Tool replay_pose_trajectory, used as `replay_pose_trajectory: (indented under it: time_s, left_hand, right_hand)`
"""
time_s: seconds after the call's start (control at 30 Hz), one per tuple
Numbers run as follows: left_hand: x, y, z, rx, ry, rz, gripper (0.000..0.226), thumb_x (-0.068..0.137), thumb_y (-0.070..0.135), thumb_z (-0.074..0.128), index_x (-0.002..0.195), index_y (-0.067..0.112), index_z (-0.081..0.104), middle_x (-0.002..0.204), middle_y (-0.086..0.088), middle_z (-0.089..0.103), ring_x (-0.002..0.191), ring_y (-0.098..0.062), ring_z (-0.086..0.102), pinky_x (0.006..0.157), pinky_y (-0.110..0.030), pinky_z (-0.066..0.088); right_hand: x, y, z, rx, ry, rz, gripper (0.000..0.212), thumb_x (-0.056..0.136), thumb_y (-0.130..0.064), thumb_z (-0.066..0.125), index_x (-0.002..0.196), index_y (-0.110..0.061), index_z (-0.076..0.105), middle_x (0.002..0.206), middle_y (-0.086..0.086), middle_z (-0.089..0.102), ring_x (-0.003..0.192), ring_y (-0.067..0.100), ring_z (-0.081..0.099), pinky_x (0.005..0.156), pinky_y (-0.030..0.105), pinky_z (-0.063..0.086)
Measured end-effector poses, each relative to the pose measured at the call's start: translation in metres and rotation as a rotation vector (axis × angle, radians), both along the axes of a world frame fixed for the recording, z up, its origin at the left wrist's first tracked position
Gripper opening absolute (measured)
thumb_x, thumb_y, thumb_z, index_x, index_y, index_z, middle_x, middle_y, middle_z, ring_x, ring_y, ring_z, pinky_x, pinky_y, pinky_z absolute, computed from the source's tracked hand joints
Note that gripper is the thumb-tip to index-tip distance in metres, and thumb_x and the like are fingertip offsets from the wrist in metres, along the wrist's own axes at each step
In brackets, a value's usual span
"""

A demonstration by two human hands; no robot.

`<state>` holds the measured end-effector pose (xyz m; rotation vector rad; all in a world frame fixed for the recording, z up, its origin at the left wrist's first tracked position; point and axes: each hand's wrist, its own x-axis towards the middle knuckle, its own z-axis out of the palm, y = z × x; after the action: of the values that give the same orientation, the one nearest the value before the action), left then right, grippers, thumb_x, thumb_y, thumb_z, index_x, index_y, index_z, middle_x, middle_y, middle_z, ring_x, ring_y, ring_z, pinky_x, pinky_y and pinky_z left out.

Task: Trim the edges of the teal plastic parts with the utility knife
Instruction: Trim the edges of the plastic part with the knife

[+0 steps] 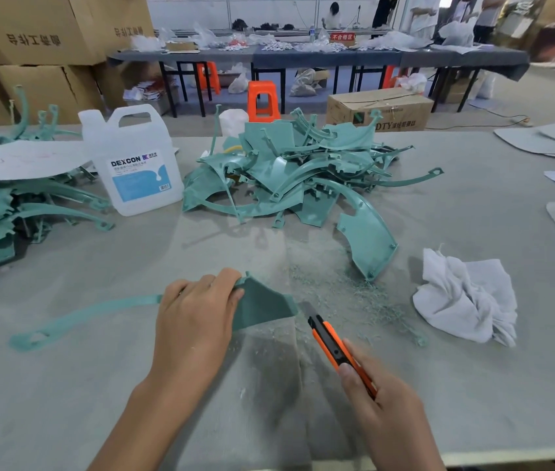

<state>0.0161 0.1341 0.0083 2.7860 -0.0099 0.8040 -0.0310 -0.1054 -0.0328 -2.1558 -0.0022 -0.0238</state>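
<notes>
My left hand (198,311) grips a teal plastic part (262,305) near the front of the table, fingers curled over its top edge; a long curved arm of the part runs out to the left. My right hand (381,402) holds an orange and black utility knife (332,345), with the blade tip just beside the part's right corner. A big heap of teal parts (289,175) lies in the middle of the table. Another stack of teal parts (14,212) sits at the left edge.
A white plastic jug (133,161) stands between the two heaps. A crumpled white cloth (466,300) lies at the right. Teal shavings (344,290) are scattered beyond the knife. Cardboard boxes, orange stools and a long table with people stand behind.
</notes>
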Motion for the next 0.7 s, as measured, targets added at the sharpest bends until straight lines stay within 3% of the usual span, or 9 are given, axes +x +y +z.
replay_pose_trajectory:
  time_s: [0.07,0.2,0.33,0.43,0.6,0.7]
  left_hand:
    - [-0.001,0.0,-0.002,0.004,-0.006,0.003,0.008,0.094,0.017,0.066,0.093,0.02,0.058,0.066,0.008,0.056,0.06,-0.023,0.055,0.074,-0.035,0.034]
    - [-0.002,0.01,0.0,-0.066,0.012,0.024,0.009,0.096,0.022,0.063,0.096,0.025,0.055,0.068,0.008,0.06,0.063,-0.023,0.055,0.075,-0.035,0.034]
    - [-0.007,0.01,-0.002,-0.05,0.013,0.009,0.009,0.095,0.02,0.065,0.094,0.023,0.057,0.068,0.007,0.059,0.063,-0.024,0.056,0.074,-0.035,0.033]
    - [-0.008,0.003,-0.002,-0.021,0.003,0.001,0.007,0.094,0.017,0.065,0.092,0.02,0.059,0.066,0.008,0.057,0.06,-0.022,0.055,0.073,-0.036,0.034]
    - [-0.005,-0.004,-0.004,0.052,-0.009,-0.023,0.006,0.096,0.017,0.062,0.09,0.018,0.06,0.064,0.006,0.053,0.056,-0.022,0.051,0.073,-0.035,0.034]
    - [-0.005,-0.002,-0.002,-0.003,-0.016,-0.01,0.004,0.096,0.018,0.062,0.092,0.018,0.061,0.065,0.007,0.056,0.058,-0.022,0.054,0.074,-0.036,0.036]
  right_hand:
    - [-0.005,0.005,0.0,-0.007,0.013,-0.001,0.038,0.093,-0.03,0.066,0.125,-0.049,0.062,0.111,-0.019,0.072,0.106,0.003,0.065,0.078,0.004,0.039]
    - [-0.016,0.013,0.0,0.002,-0.034,-0.049,0.043,0.088,-0.024,0.072,0.119,-0.052,0.064,0.098,-0.028,0.071,0.094,-0.011,0.061,0.078,-0.002,0.039]
    - [-0.013,0.011,-0.001,0.07,0.044,-0.108,0.038,0.091,-0.027,0.068,0.125,-0.044,0.066,0.097,-0.009,0.076,0.082,0.012,0.066,0.074,0.016,0.047]
    - [-0.015,0.019,0.006,0.072,0.002,-0.086,0.04,0.092,-0.027,0.067,0.129,-0.043,0.064,0.098,-0.009,0.073,0.083,0.015,0.067,0.077,0.024,0.049]
    - [-0.025,0.027,0.018,0.093,-0.172,-0.105,0.042,0.087,-0.041,0.062,0.125,-0.059,0.06,0.08,-0.023,0.069,0.069,-0.006,0.063,0.07,0.012,0.049]
    - [-0.015,0.018,0.01,0.124,-0.062,-0.148,0.04,0.094,-0.03,0.065,0.13,-0.047,0.062,0.078,-0.014,0.066,0.076,0.013,0.068,0.079,0.029,0.054]
